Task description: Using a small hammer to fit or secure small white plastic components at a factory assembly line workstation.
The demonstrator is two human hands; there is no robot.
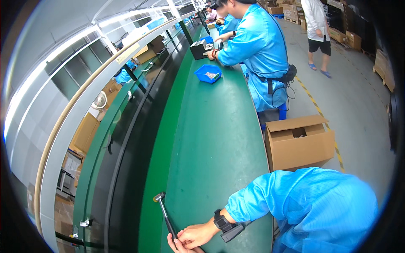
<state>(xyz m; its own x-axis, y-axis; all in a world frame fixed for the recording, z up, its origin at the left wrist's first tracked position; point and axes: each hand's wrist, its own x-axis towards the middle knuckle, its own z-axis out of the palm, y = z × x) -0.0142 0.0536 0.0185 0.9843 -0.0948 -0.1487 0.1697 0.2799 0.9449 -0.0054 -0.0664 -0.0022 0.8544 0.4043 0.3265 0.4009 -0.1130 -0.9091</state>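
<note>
A green workbench (215, 139) lies beneath the black-handled tool (169, 226), grey floor (354, 109) alongside.

At the near end of the bench (215, 139), the hammer (167, 216) is flanked at its handle end by the left hand (182, 248) and the right hand (200, 235), its head pointed away from them. Farther along the bench, parts (212, 76) are held in a tray (202, 77), beyond which a box (200, 51) is set. The bench is bordered on the left by a rail (65, 111). On its right, a carton (300, 150) is placed before a seated co-worker (257, 42); farther right, the floor (350, 109) is occupied by another person (315, 21).
</note>
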